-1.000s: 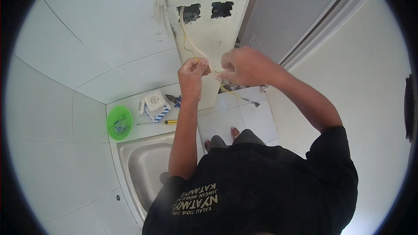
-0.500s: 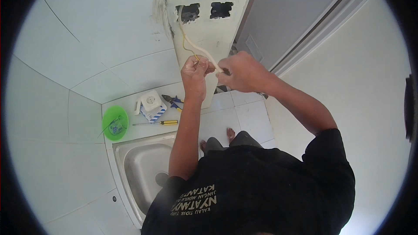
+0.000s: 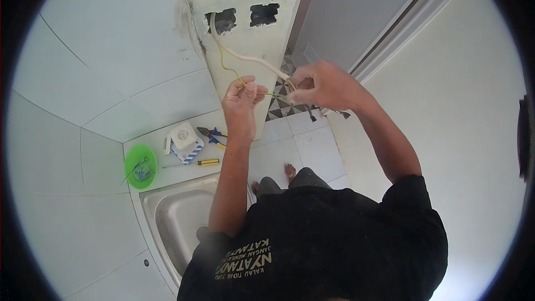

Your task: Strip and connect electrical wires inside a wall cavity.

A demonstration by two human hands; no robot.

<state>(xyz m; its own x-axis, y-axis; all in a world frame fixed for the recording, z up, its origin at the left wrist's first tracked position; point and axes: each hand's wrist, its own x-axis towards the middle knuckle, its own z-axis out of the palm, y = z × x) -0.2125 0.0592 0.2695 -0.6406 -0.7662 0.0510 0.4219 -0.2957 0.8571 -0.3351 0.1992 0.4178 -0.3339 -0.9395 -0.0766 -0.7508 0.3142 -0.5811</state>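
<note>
Yellow wire [image 3: 270, 94], head view: it spans both hands in front of the wall, below the left wall opening [image 3: 222, 21]. Left hand [image 3: 240, 110]: fingers clamped on the wire. Right hand [image 3: 330, 86]: fingers at the end of the white cable [image 3: 252, 59]; blurred, grip cannot be told. On the counter [image 3: 161, 153]: green bowl [image 3: 132, 157], white socket [image 3: 183, 134], pliers [image 3: 211, 135], screwdriver [image 3: 208, 162].

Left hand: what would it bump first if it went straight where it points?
Probably the white cable ahead of the left hand; depth is unclear, so maybe the cream wall instead.
</note>
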